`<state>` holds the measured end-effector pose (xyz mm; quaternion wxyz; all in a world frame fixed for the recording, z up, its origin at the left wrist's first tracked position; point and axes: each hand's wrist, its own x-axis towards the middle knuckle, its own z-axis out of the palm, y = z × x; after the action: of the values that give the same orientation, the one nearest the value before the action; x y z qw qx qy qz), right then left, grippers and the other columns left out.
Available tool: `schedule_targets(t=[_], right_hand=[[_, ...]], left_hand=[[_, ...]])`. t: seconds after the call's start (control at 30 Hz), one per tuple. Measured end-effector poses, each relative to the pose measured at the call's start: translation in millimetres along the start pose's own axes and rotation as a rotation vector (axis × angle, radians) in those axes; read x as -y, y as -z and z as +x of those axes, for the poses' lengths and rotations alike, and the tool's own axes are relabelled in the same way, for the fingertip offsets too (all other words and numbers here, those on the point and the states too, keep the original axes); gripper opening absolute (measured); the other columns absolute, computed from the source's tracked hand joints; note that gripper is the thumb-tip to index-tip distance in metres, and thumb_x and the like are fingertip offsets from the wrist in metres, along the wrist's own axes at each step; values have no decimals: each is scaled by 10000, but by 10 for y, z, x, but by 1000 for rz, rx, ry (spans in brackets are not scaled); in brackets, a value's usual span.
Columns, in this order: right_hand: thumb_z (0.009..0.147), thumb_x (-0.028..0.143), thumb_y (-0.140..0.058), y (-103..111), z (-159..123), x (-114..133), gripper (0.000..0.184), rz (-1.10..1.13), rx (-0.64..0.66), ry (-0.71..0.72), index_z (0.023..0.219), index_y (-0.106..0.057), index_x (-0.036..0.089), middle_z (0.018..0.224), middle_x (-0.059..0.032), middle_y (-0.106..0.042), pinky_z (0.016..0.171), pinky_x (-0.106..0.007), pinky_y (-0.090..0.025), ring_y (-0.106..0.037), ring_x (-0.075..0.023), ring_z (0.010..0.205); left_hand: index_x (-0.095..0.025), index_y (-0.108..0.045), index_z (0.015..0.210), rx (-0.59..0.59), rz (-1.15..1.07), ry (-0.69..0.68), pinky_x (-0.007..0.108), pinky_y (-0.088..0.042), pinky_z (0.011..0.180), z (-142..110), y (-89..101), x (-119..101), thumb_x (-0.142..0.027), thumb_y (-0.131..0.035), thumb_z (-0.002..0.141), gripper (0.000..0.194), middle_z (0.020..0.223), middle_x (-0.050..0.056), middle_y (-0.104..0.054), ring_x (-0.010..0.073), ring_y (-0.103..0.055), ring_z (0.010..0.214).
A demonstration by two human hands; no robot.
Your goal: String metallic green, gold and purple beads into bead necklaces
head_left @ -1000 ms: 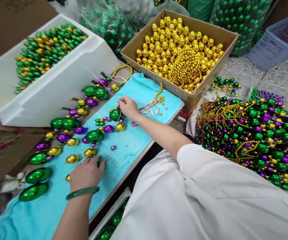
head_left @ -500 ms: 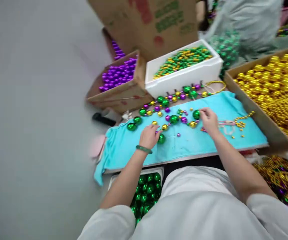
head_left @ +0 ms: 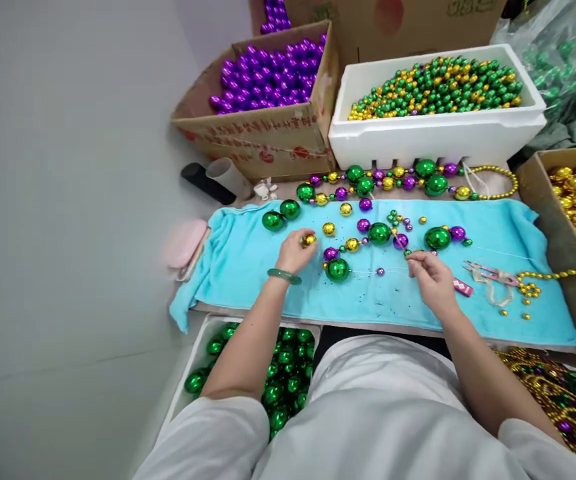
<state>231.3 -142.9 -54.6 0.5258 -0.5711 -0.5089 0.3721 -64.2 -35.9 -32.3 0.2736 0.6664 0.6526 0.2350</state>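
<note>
My left hand [head_left: 294, 253], with a green bangle [head_left: 284, 276] at its wrist, has its fingers closed around a shiny gold bead [head_left: 309, 241]. My right hand [head_left: 434, 281] pinches a thin string [head_left: 401, 241] beside a small green bead [head_left: 407, 253]. Between the hands lies a curved row of strung beads, with a large green bead [head_left: 380, 233] and a purple bead [head_left: 331, 255] among them. A large green bead [head_left: 338, 270] ends the row at the near left, and a fine thread runs from it past a small purple bead [head_left: 381, 271].
A turquoise towel [head_left: 248, 280] covers the work surface. A finished-looking bead strand [head_left: 388, 182] lies along its back edge. Behind stand a carton of purple beads [head_left: 263, 137] and a white foam box [head_left: 418, 137]. Pink-handled pliers [head_left: 493, 273] lie right; a green-bead bin [head_left: 188, 373] sits below.
My right hand has let go of the large green bead and now pinches string nearer me. My left hand has picked up a gold bead. The camera view has shifted.
</note>
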Motion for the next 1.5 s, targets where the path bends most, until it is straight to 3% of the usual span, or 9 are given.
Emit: schedule_targets(t=[0.07,0.17,0.4,0.6,0.73,0.93,1.13,1.33,1.5], right_hand=[[837,320,-569,-49,-38,52,141,-37,63,-4,840,-647,202,619,17,-559,612,-288,-438,-533,-138,594],[831,317,-581,-100,-116,116,135,-118,169,19,788,-654,211,655,-3,-617,596,-292,-438,-549,-147,600],[842,316,-576,-84,-222,120,135,-181,196,48,805,-668,225,687,-13,-654,562,-293,-443,-580,-164,619],[848,336,-581,-21,-268,129,145,-141,164,-16,810,-659,220,641,4,-600,571,-290,-451,-551,-150,588],[839,335,-592,10,-255,166,140,-110,139,-36,795,-661,222,599,15,-558,556,-287,-443,-533,-145,563],[828,333,-601,-40,-249,174,133,-105,159,-34,786,-669,227,637,4,-602,549,-297,-448,-547,-151,563],[793,311,-647,132,-162,215,91,-61,49,-29,800,-693,233,593,11,-574,544,-300,-435,-536,-147,554],[704,208,-706,527,44,608,68,145,-292,115,749,-744,241,609,-38,-603,483,-332,-372,-495,-147,486],[685,237,-740,664,97,918,43,216,-325,277,715,-762,258,514,-8,-497,609,-443,-456,-458,-140,452]], left_hand=[[-191,-575,1031,-33,-493,86,320,-524,781,-6,-7,-127,-291,-651,744,313,945,35,-641,151,-639,804],[-213,-526,992,56,-1168,204,256,-521,682,-38,-14,-368,-324,-702,729,335,877,-2,-632,126,-654,745],[-230,-547,1011,87,-1472,301,223,-509,668,-50,-141,-588,-235,-639,821,212,878,-3,-643,110,-648,767],[-249,-591,1012,0,-1431,216,233,-512,733,-106,-129,-473,-238,-644,828,192,940,-10,-635,93,-646,805],[-254,-598,1078,61,-1383,145,236,-518,788,-205,-80,-483,-188,-630,828,261,1054,6,-625,85,-641,851],[-266,-576,1167,113,-1389,183,183,-499,616,-298,-84,-533,-156,-652,793,397,1065,6,-635,42,-608,688],[-280,-584,1129,-64,-1296,125,223,-504,698,-300,1,-439,-273,-663,801,337,1010,-1,-644,80,-633,765],[-238,-577,1003,-253,-860,-32,236,-491,653,-471,-21,-269,-189,-623,739,273,1034,11,-575,112,-600,779],[-195,-591,923,-143,-166,-228,324,-496,841,-786,-256,-259,-190,-601,768,156,1041,62,-525,204,-543,1004]])
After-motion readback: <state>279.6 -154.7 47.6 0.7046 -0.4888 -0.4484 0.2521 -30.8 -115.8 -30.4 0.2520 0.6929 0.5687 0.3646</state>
